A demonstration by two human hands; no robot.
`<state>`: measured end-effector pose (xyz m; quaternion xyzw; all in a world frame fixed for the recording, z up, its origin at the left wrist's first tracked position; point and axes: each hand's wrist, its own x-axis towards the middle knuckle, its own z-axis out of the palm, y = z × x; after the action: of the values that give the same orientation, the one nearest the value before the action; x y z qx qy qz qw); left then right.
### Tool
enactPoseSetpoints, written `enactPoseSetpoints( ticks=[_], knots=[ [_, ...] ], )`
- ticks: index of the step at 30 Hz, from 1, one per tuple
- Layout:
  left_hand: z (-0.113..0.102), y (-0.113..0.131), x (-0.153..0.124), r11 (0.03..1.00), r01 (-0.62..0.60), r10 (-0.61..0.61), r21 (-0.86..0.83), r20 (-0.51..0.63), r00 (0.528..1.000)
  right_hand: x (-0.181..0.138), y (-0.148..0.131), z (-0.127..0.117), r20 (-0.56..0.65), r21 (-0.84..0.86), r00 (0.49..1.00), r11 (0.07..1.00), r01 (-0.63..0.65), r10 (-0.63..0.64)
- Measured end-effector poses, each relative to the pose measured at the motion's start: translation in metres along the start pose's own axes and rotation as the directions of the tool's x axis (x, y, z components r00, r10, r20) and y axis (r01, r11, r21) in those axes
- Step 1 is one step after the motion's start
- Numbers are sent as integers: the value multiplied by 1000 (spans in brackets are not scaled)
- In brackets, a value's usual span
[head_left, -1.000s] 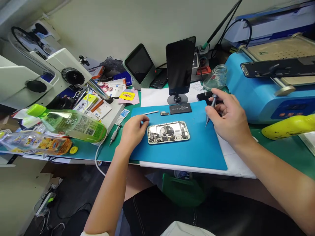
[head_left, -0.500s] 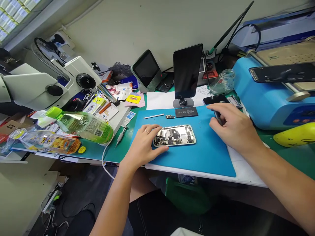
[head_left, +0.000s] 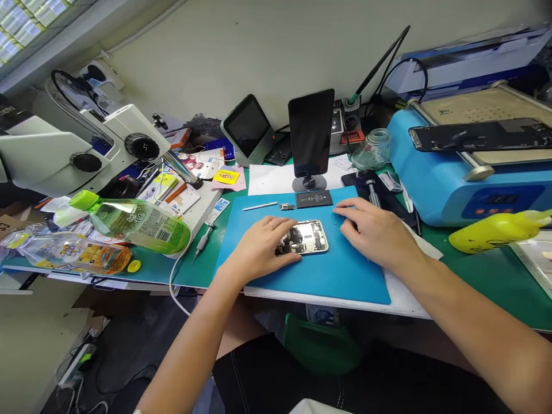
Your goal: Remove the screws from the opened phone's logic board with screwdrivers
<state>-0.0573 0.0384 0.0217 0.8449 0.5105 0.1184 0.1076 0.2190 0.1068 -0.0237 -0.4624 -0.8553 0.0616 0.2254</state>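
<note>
An opened phone (head_left: 308,238) with its inner boards exposed lies on the blue mat (head_left: 328,282). My left hand (head_left: 263,247) is around its left end, fingers along the far edge and thumb by the near edge, hiding that part. Right of the phone, my right hand (head_left: 371,233) hovers low over the mat, index finger and thumb apart, with nothing visible between them. Tiny specks lie near its fingertips. Just beyond that hand is a screwdriver (head_left: 373,194) with a grey handle. A black battery (head_left: 314,199), a small metal part (head_left: 287,206) and a white stick (head_left: 260,206) lie behind the phone.
A dark phone on a stand (head_left: 311,135) rises behind the mat. To the right are a blue machine (head_left: 435,184) bearing a phone screen, a glass jar (head_left: 374,149) and a yellow bottle (head_left: 491,233). Leftward stand a microscope (head_left: 47,149) and lying plastic bottles (head_left: 138,224).
My right hand has let go of the screwdriver and come left toward the phone. My left hand has closed further over the phone's left end. The whole view has shifted slightly.
</note>
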Motion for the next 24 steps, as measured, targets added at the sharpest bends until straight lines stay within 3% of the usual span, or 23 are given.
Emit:
enactPoseSetpoints(
  ticks=[13, 24],
  knots=[
    [1, -5, 5, 999, 12, -15, -50, -61, 998, 3, 0, -1, -6, 48, 999, 998, -44, 44],
    [-1, -1, 8, 997, -54, 51, -59, -50, 997, 5, -5, -6, 39, 69, 994, 993, -100, 98]
  ],
)
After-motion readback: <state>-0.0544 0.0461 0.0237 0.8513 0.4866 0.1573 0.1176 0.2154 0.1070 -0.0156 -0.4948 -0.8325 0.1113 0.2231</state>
